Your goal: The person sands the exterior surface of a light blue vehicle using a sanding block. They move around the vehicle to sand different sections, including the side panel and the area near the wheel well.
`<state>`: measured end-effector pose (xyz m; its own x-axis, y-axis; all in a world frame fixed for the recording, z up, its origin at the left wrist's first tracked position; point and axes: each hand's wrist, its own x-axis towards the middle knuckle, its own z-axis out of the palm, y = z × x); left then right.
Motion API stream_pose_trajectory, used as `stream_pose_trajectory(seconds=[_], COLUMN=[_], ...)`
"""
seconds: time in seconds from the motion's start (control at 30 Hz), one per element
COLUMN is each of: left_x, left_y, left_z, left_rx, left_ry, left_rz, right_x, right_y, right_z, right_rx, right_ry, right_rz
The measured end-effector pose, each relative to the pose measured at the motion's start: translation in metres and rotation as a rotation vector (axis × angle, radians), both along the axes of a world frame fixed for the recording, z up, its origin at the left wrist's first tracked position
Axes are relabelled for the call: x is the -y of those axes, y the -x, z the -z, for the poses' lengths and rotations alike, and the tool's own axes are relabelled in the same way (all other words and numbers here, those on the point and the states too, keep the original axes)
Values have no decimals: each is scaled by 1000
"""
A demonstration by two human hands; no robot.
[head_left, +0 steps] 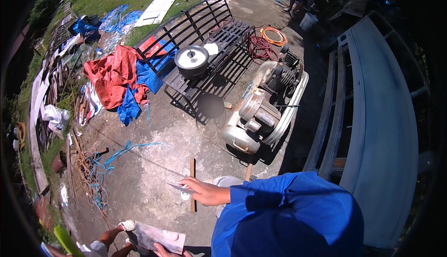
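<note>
My right hand (199, 192), at the end of a blue sleeve (288, 201), is closed round a putty knife (178, 187) whose flat blade points left. A dab of white paste (185, 195) shows just below the blade. At the lower edge, my left hand (168, 252) grips a flat, pale board (156, 238) from beneath; only some fingers show. A smooth white lump of paste (171, 235) lies on the board. Under my right hand, a narrow wooden strip (193, 203) lies on the concrete.
Another person's leg with a white shoe (127, 225) is beside the board. An air compressor (260, 112) stands ahead, near a black metal bench (223, 38) bearing a lidded pot (191, 60). A long pale panel (379, 117) fills the right. Tangled rope (95, 173) and tarps (111, 77) lie left.
</note>
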<state>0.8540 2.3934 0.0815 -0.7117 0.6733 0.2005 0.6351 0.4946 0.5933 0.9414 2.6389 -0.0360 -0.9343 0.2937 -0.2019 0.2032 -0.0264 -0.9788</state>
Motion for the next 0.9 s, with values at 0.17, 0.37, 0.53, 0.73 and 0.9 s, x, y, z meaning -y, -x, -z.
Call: stream_pose_trajectory(seconds=[0.17,0.37,0.53,0.73,0.9], left_x=[-10,-24,-33,-20,18], left_y=[11,-3,-11,-12,-16], left_z=[-15,16,18,16,23], left_rx=[-365,1074,1243,1157,995], left_ry=[757,-923,-937,-978,-1027], left_rz=[80,-578,-372,-389,-544], right_x=[3,13,38,61,-69], right_y=[23,53,73,79,80], right_z=[10,-13,-44,-49,28], right_rx=[15,-196,-258,-307,8], right_ry=[389,1009,1157,951,528], right_rz=[275,324,225,124,548])
